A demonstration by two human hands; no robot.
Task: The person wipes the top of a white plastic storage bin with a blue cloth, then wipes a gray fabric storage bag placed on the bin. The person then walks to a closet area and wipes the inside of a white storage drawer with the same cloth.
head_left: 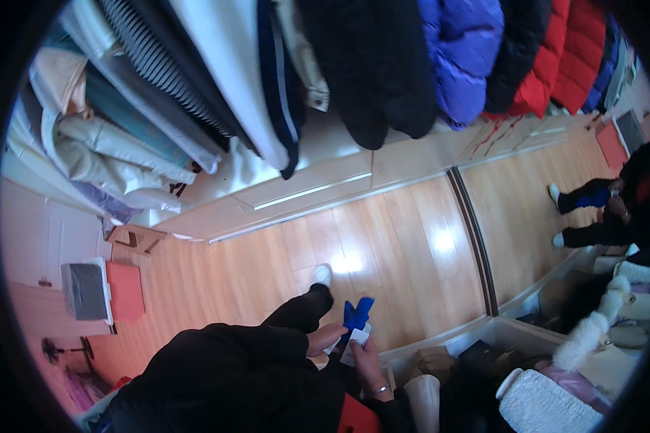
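Observation:
My left hand [326, 339] and my right hand [368, 363] are close together in front of my body. Between them is a bright blue fabric-like piece [357, 313] with two ends sticking up; I cannot make out its kind. A small white tag [357, 336] sits at its lower end, pinched in my right hand's fingers. My left hand's fingers are closed at the left side of the blue piece, by another white bit partly hidden by the hand. A bracelet [380, 390] circles my right wrist.
Clothes, including a purple puffy jacket [466, 58], hang over a pale drawer unit [310, 184]. A red storage box [125, 290] stands left. Beyond a dark strip [473, 238], a mirror seems to reflect a figure [621, 202]. An open drawer [484, 330] and white fluffy items [545, 404] lie right.

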